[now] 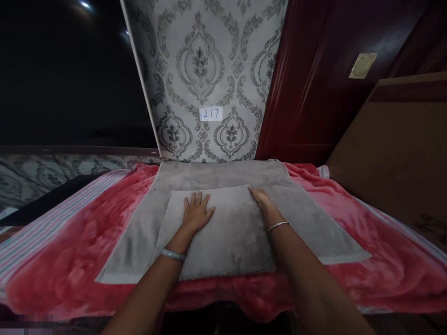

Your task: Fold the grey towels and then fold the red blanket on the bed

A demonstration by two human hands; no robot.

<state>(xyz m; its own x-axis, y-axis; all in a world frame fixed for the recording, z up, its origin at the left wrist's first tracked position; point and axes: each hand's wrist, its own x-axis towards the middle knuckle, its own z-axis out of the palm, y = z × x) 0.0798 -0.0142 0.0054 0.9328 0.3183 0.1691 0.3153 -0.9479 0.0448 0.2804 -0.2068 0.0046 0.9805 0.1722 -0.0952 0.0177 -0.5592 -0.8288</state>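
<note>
On the small towel (pixel 230 237), your left hand (pixel 196 216) lies open, while your right hand (pixel 264 202), grip unclear, could skew its far corner by tugging.

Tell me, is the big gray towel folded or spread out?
Spread out: the gray towel lies wide and flat over the red blanket, under a smaller gray cloth.

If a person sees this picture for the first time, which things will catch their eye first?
Most likely the bright red plush blanket, spread wide across the lower part. On its middle lies a large grey towel with a smaller grey cloth on top, where both hands rest, the left flat. Behind, the damask wallpaper bears a paper label reading "277".
</note>
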